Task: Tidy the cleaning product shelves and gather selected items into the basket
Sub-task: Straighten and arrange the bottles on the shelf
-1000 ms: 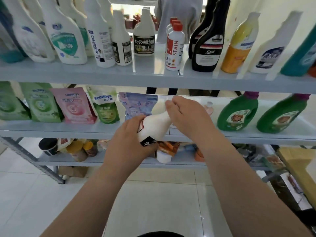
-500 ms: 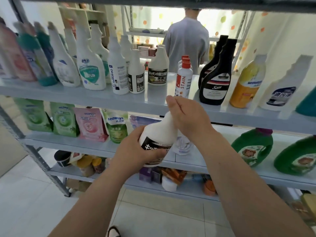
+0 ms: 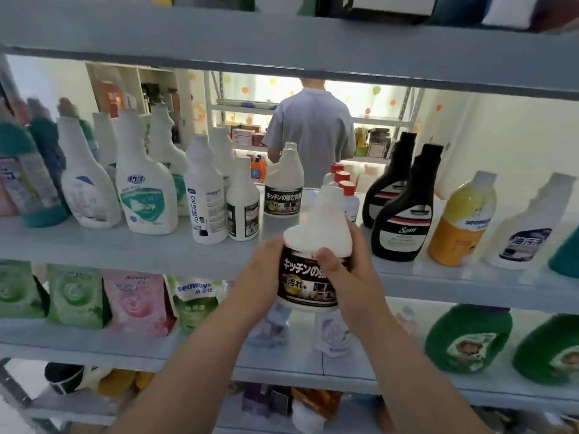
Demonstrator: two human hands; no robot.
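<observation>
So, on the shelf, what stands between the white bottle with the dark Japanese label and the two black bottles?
In the head view, small white bottles with red caps stand between the white bottle with the dark Japanese label and the black bottles.

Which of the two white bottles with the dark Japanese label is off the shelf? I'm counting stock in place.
The nearer dark-labelled bottle, gripped upright between the left hand and right hand. Its twin stands further back on the shelf, untouched.
</observation>
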